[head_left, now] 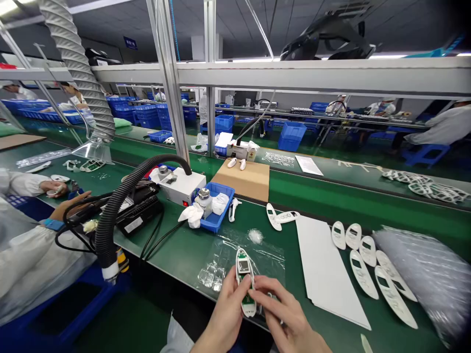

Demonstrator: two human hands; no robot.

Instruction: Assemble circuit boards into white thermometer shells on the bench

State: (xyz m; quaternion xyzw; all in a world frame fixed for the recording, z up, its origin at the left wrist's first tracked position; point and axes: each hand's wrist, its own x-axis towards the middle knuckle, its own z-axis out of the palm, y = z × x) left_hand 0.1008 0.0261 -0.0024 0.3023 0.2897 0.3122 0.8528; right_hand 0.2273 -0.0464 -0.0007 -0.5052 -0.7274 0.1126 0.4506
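A white oval housing with a green circuit board and a small square display point(243, 265) is held upright just above the bench's front edge. My left hand point(226, 314) is closed around its left side, thumb pressed on the board. My right hand point(285, 311) is closed at the right side of the housing, fingertips against its edge and the board; whether they also pinch a small part is hidden. Behind the hands lies a clear plastic sheet point(270, 255) with clear square pieces point(212, 277) and a small heap of clear bits point(255, 236).
At right are white paper sheets point(327, 264), several white oval covers point(362, 273) and a bubble-wrap bundle point(423, 274). A blue tray point(225, 215) holds a metal-topped bottle point(204, 202). A black hose point(105, 220) arches at left, beside a co-worker's sleeve point(37, 260).
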